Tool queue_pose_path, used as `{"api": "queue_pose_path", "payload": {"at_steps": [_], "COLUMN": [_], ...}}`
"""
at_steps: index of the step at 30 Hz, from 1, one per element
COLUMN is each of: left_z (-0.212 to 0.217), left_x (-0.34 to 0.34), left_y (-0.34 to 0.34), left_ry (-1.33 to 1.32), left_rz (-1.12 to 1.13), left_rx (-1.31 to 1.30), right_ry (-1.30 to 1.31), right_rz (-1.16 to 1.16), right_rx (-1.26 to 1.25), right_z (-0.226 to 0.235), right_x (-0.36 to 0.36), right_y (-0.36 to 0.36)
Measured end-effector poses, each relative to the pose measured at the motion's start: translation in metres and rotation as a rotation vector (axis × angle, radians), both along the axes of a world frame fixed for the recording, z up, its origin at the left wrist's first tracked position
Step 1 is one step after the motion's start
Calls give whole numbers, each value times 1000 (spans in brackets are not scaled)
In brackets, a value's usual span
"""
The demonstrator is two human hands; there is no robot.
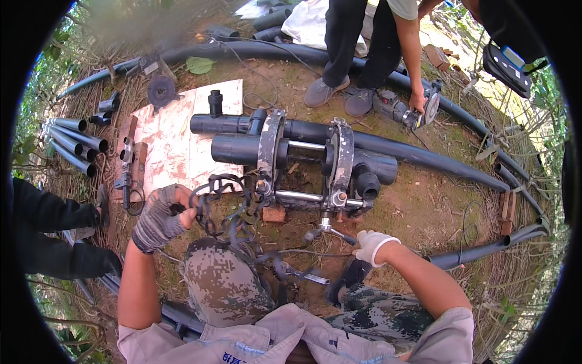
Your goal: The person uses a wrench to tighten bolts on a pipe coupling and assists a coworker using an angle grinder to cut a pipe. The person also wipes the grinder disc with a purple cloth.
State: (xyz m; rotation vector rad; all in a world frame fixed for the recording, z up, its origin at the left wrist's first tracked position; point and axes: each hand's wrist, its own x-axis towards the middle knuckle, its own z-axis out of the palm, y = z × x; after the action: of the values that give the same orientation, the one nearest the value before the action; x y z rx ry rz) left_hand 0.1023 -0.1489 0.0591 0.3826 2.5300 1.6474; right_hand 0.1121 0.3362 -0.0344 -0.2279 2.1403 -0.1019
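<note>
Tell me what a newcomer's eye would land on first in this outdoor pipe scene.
First, the metal clamping frame gripping thick black pipes at the centre, on bare soil. Next, the left hand in a grey fingerless glove pulling curly black plastic shavings just left of it, while the white-gloved right hand grips a crank handle below the frame.

Your left hand (162, 215) grips the curled plastic shavings (227, 209) just left of the pipe clamp machine (306, 161), which sits on the ground ahead of your knees, while your right hand (371, 246) rests to the right, at the handle (327, 230) sticking out of the machine's near side. Two pipes (388, 151) lie in the clamps, running from the board (182, 139) on the left out to the right. Behind the machine another person stands holding an angle grinder (409, 109), and a bundle of short pipes (76, 145) lies far left.
</note>
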Motion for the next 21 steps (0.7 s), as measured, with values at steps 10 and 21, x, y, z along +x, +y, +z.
{"api": "queue_pose_path", "payload": {"at_steps": [10, 21], "left_z": [-202, -345], "left_x": [186, 168], "left_y": [-275, -205], "left_ry": [-1231, -1291], "left_rz": [360, -245], "left_rx": [-62, -780], "right_ry": [12, -213], "right_rz": [-3, 136], "right_rx": [119, 21], "right_z": [-70, -88], "right_x": [-12, -33], "right_y": [-15, 5]}}
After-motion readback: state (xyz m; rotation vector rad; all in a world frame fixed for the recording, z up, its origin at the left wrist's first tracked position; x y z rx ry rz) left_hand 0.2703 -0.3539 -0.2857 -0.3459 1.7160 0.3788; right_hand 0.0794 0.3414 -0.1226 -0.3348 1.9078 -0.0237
